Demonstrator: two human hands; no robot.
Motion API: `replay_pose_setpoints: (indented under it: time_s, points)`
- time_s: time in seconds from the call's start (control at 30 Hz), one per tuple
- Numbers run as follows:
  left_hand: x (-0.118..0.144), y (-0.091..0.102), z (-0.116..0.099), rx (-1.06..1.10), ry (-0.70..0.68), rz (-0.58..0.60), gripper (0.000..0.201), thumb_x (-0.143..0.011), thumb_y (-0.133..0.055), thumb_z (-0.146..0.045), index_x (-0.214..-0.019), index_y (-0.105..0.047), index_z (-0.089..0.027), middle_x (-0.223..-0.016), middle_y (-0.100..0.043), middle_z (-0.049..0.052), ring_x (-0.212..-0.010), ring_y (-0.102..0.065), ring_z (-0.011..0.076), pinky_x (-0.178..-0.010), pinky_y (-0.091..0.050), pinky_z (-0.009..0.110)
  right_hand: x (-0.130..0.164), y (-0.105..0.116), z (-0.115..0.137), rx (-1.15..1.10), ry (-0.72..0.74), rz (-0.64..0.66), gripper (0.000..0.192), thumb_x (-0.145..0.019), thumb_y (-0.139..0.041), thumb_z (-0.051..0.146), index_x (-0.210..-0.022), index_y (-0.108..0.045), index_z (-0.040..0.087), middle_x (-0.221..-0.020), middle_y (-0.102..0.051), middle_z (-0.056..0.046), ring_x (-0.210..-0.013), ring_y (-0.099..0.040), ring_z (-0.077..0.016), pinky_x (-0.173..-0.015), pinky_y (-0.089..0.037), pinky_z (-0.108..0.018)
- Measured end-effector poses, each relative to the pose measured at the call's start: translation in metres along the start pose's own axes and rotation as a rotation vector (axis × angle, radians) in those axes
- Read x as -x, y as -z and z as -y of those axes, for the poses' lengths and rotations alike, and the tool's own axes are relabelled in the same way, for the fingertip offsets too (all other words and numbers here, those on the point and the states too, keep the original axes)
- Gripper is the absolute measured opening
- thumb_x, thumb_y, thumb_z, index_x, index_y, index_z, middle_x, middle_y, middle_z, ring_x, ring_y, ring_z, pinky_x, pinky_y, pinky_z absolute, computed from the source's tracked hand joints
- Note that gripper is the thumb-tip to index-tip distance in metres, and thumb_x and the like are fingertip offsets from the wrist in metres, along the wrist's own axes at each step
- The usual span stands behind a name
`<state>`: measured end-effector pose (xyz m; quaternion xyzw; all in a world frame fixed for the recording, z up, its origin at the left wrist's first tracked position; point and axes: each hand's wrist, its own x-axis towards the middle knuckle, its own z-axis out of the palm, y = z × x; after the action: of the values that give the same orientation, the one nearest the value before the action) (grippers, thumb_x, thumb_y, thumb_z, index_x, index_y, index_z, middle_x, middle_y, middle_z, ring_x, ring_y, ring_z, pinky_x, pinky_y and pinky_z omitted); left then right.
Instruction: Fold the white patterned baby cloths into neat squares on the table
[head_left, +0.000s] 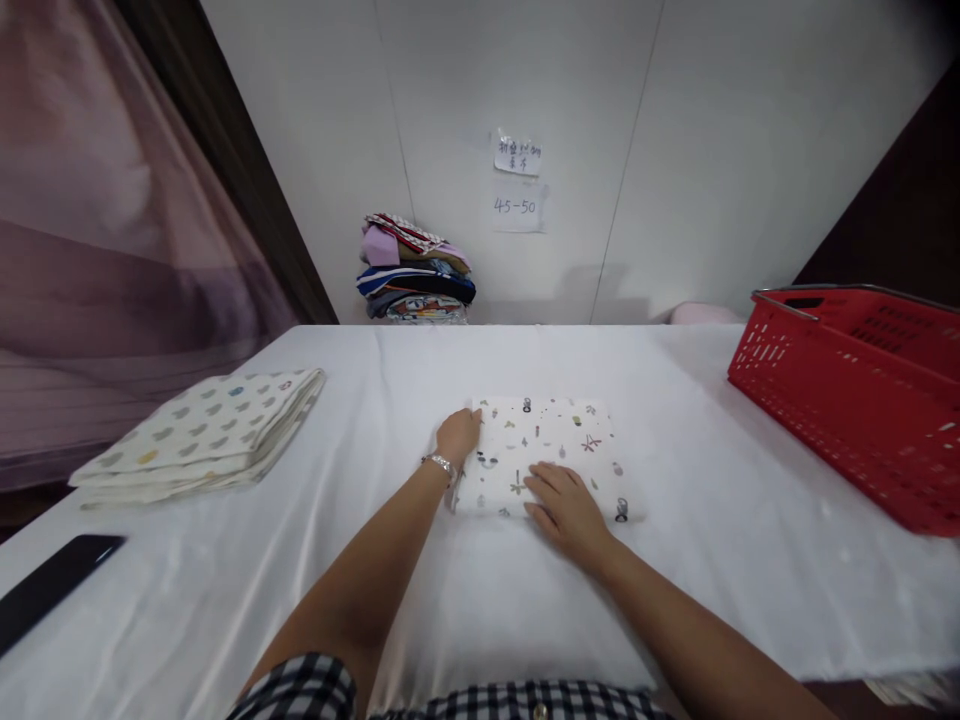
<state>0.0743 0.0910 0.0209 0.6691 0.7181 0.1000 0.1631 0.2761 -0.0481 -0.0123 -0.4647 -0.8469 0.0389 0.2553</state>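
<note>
Folded printed cloth (544, 455): laid flat at centre of white surface (420, 590). Left edge pinched in left hand (457, 436); right hand (564, 507) spread flat on near edge, fingers open, likely pressing folds flat. Red basket (855, 400) far right.

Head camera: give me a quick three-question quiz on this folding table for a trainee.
1. True or false: the right hand lies flat on the folded patterned cloth.
2. Which hand touches that cloth's left edge? A) left hand B) right hand C) neither
3. Fill in: the red basket stands at the table's ____ side, seen from the person.

Key:
1. True; its palm is down on the cloth's near part.
2. A; the left hand, with a bracelet at the wrist, is at that edge.
3. Right; a second folded cloth lies at the left.
</note>
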Motion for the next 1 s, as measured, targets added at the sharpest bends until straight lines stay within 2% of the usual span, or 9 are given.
replay_pose_setpoints:
  time_s: [0.23, 0.4, 0.63, 0.8, 1.0]
  points:
    - [-0.01, 0.002, 0.002, -0.001, 0.024, -0.007, 0.053, -0.091, -0.025, -0.05, -0.097, -0.062, -0.013, -0.103, -0.067, 0.016, -0.096, -0.061, 0.0261, -0.076, -0.043, 0.032, -0.001, 0.001, 0.0, -0.021, -0.007, 0.003, 0.03, -0.089, -0.047, 0.028, -0.116, -0.056, 0.022, -0.125, -0.055, -0.01, -0.12, -0.045, -0.0246, -0.099, -0.036, -0.044]
    - [-0.019, -0.004, 0.001, 0.012, 0.003, -0.001, 0.051, -0.093, -0.021, -0.04, -0.098, -0.062, -0.011, -0.109, -0.064, 0.02, -0.102, -0.059, 0.0281, -0.081, -0.042, 0.035, -0.002, 0.002, 0.001, -0.015, -0.015, 0.005, 0.03, -0.089, -0.047, 0.028, -0.117, -0.055, 0.021, -0.126, -0.055, -0.009, -0.12, -0.045, -0.0224, -0.1, -0.035, -0.041]
    - [-0.023, -0.003, 0.012, 0.131, -0.039, -0.009, 0.048, -0.091, -0.027, -0.044, -0.079, -0.063, -0.014, -0.098, -0.067, 0.018, -0.097, -0.06, 0.0269, -0.083, -0.041, 0.034, -0.002, 0.003, 0.001, -0.006, -0.017, 0.002, 0.029, -0.089, -0.047, 0.029, -0.116, -0.056, 0.023, -0.125, -0.056, -0.008, -0.12, -0.045, -0.0219, -0.099, -0.036, -0.041]
    - [0.0, 0.004, 0.03, 0.326, 0.008, -0.014, 0.044, -0.09, -0.029, -0.043, -0.071, -0.059, -0.017, -0.082, -0.068, 0.011, -0.076, -0.062, 0.0191, -0.07, -0.045, 0.029, 0.0, 0.001, -0.003, -0.004, -0.006, 0.0, 0.03, -0.089, -0.048, 0.03, -0.117, -0.056, 0.022, -0.126, -0.055, -0.008, -0.12, -0.045, -0.0218, -0.1, -0.036, -0.04]
    - [0.059, 0.007, 0.055, 0.509, 0.041, -0.015, 0.037, -0.083, -0.041, -0.048, -0.067, -0.055, -0.018, -0.062, -0.061, 0.001, -0.057, -0.055, 0.013, -0.056, -0.042, 0.024, 0.001, 0.002, -0.002, -0.003, 0.007, 0.005, 0.03, -0.089, -0.047, 0.029, -0.117, -0.057, 0.023, -0.125, -0.056, -0.009, -0.12, -0.046, -0.0229, -0.099, -0.036, -0.041]
